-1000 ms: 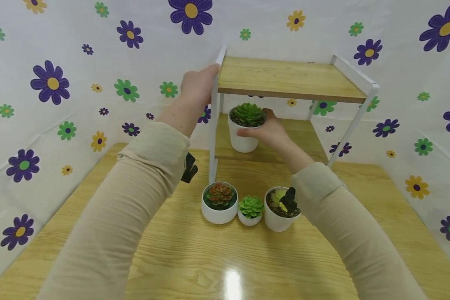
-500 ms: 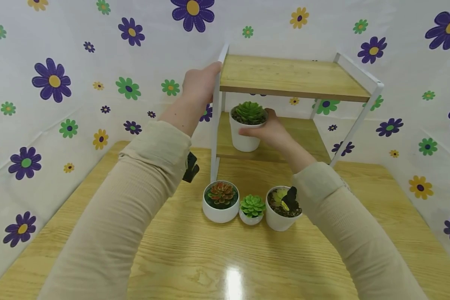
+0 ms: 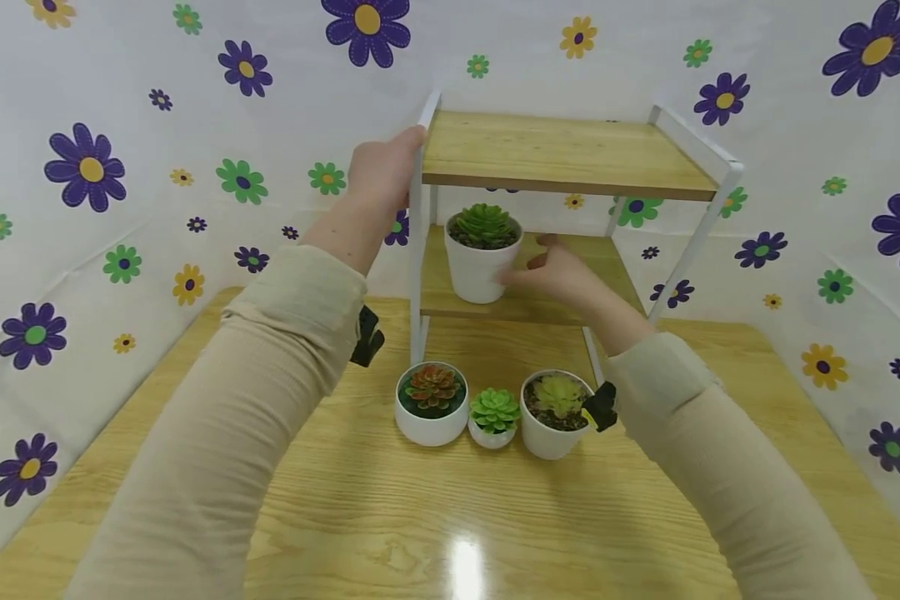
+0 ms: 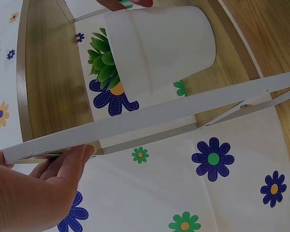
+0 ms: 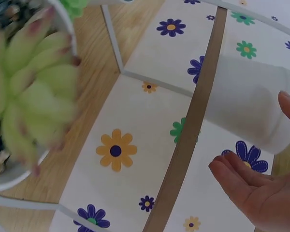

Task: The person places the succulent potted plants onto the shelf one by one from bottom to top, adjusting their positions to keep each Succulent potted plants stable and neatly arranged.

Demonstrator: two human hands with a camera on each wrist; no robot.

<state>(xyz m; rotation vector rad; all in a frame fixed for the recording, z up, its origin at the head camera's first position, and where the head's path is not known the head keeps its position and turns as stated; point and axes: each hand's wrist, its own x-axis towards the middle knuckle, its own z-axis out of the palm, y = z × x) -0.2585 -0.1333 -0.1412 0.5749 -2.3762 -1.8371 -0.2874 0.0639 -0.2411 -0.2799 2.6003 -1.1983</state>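
On the lower board of a two-tier shelf [image 3: 570, 152] stands a white pot with a green succulent [image 3: 476, 273], upright near the left post. My left hand [image 3: 381, 173] grips the white frame at the shelf's upper left; the left wrist view shows its fingers curled under the frame. My right hand [image 3: 566, 279] is just right of the pot, thumb near its side and fingers spread apart. Whether the thumb touches the pot I cannot tell. In the right wrist view the fingers of this hand [image 5: 256, 198] are away from the white pot [image 5: 249, 104].
In front of the shelf, a low white bowl with a reddish succulent [image 3: 431, 423], a tiny green succulent [image 3: 493, 410] and a pot with a yellow-green succulent [image 3: 557, 398] stand in a row on the wooden table [image 3: 375, 517]. A flower-patterned cloth [image 3: 142, 217] hangs behind.
My right hand has let go of the green succulent's pot and moved slightly right, its fingers spreading. The pot stays on the lower board. My left hand keeps its grip on the frame.
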